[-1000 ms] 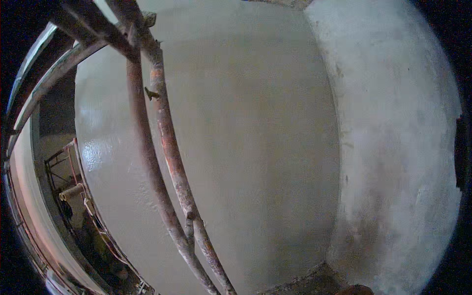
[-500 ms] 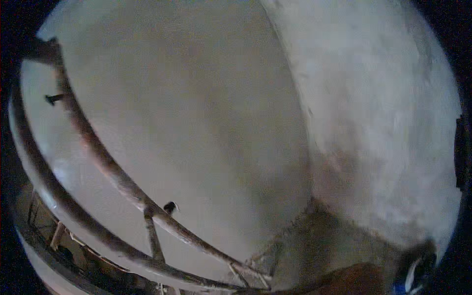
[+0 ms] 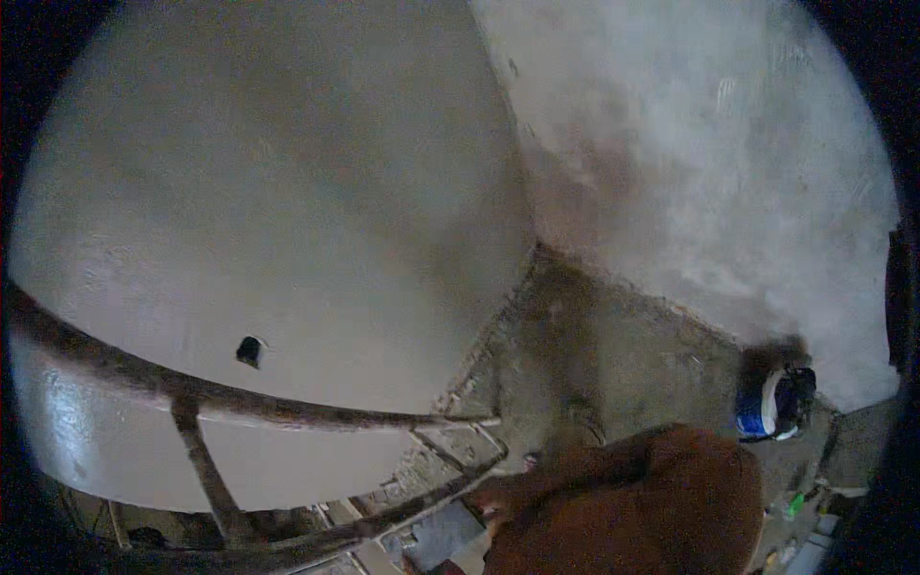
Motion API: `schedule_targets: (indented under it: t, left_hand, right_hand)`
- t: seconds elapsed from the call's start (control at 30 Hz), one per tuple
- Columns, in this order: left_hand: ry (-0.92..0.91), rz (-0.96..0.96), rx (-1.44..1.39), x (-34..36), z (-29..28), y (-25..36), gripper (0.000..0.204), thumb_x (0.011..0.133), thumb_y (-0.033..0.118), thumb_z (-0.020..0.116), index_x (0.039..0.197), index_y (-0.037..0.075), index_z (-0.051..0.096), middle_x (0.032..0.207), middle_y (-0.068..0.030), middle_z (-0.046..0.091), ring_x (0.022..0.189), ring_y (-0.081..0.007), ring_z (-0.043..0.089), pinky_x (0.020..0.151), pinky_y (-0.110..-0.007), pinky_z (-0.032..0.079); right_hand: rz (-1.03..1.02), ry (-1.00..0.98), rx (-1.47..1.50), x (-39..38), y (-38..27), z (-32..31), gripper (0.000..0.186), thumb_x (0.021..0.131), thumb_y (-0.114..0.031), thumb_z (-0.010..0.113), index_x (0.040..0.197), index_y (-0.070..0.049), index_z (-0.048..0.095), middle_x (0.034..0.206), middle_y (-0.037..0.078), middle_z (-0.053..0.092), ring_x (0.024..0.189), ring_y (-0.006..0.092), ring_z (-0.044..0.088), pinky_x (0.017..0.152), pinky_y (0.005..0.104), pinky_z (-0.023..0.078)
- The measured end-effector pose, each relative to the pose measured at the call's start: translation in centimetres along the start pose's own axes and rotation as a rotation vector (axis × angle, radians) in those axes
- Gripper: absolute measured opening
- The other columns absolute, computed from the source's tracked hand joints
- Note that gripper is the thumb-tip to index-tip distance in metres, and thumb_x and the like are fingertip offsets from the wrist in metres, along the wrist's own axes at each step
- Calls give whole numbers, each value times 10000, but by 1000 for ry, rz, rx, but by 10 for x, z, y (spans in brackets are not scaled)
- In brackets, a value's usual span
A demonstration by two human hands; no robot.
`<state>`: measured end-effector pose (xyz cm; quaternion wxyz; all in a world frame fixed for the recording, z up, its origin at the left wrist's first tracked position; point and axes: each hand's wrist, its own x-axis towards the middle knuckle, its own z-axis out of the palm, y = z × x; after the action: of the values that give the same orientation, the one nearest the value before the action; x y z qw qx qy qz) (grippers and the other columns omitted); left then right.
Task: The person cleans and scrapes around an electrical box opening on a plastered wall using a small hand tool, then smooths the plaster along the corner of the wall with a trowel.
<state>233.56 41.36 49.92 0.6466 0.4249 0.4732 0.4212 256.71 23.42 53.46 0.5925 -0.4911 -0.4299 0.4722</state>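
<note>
A brown garment (image 3: 632,508) bulges up from the lower edge, right of the middle. Its left end narrows like a sleeve, where a small dim patch looks like part of my right hand (image 3: 489,500). The fingers are too dark and blurred to make out. Close beside that patch lies a flat grey plate (image 3: 447,535); whether the hand touches it I cannot tell. My left hand does not show. A ladder (image 3: 278,412) with worn brown rails crosses the lower left, its rungs between the two rails.
A smooth pale wall (image 3: 287,192) with a small dark hole (image 3: 250,351) meets a patchy whitish wall (image 3: 690,172) at a corner. Below is a dusty floor (image 3: 613,355). A blue and white container (image 3: 767,407) stands by the right wall, with small clutter (image 3: 793,503) nearer.
My view has swung down and to the right, so the corner, wall hole and ladder sit farther left. More floor, the blue and white container and much more brown garment now show.
</note>
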Motion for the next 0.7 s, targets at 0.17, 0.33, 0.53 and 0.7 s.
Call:
schedule_targets:
  t: [0.17, 0.33, 0.53, 0.7]
  left_hand:
    - [11, 55, 60, -19, 42, -16, 460, 848, 182, 542, 1274, 30, 461, 987, -120, 620, 799, -234, 586, 727, -390, 492]
    - [65, 130, 120, -55, 96, -59, 461, 860, 195, 527, 1279, 21, 443, 976, -138, 623, 812, -254, 593, 735, -394, 498]
    - [91, 335, 358, -125, 142, -98, 463, 876, 210, 509, 1284, 10, 422, 962, -160, 625, 829, -277, 602, 744, -400, 504]
    - [-156, 938, 745, -151, 200, -117, 466, 889, 223, 494, 1289, 1, 404, 951, -177, 627, 842, -297, 608, 752, -405, 509]
  right_hand:
    - [15, -33, 79, -16, -4, -20, 387, 829, -107, 622, 1174, -23, 470, 1127, 112, 537, 1034, 237, 507, 880, 376, 403]
    - [66, -93, 134, -38, 1, -68, 406, 828, -106, 625, 1192, -21, 467, 1150, 111, 539, 1058, 236, 506, 898, 378, 401]
    - [46, -126, 287, -73, -20, -152, 429, 827, -105, 628, 1214, -20, 464, 1178, 110, 541, 1085, 235, 506, 919, 381, 400]
    - [47, 35, 467, -99, -20, -215, 448, 826, -104, 630, 1232, -18, 462, 1201, 109, 543, 1109, 235, 506, 937, 383, 398]
